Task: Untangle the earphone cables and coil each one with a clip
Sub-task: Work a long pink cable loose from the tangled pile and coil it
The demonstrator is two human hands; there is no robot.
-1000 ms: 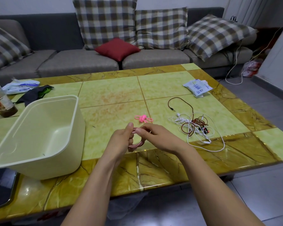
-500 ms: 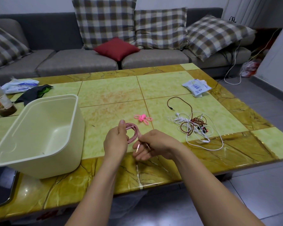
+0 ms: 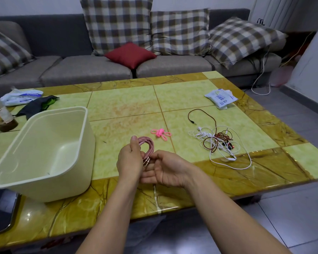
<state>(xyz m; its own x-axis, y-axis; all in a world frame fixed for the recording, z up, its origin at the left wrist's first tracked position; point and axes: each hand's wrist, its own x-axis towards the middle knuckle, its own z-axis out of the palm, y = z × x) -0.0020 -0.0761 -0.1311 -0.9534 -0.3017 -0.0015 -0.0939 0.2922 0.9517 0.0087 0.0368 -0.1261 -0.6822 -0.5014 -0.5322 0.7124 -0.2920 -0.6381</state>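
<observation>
The pink earphone cable (image 3: 148, 147) is gathered into a narrow coil, held upright just above the counter (image 3: 125, 107) near its front edge. The left hand (image 3: 129, 160) grips it, thumb pressed along the top of the loops and fingers curled round them. Half a second ago the right hand (image 3: 165, 169) was pinching the metal plug ends (image 3: 146, 161). Now they lie against the coil, and that hand has turned palm up beneath it, its fingers loosely spread and touching the bundle. By my reading the winding is finished and this cable only wants fastening.

The pink clip (image 3: 160, 133) lies on the counter just beyond the hands. To the right, the white and dark red earphones (image 3: 218, 142) are still knotted together.

A cream plastic tub (image 3: 68, 182) stands on the left, and a tissue packet (image 3: 221, 97) lies at the far right. Behind is a grey sofa (image 3: 84, 66) with plaid cushions (image 3: 116, 24) and a red cushion (image 3: 130, 55).
</observation>
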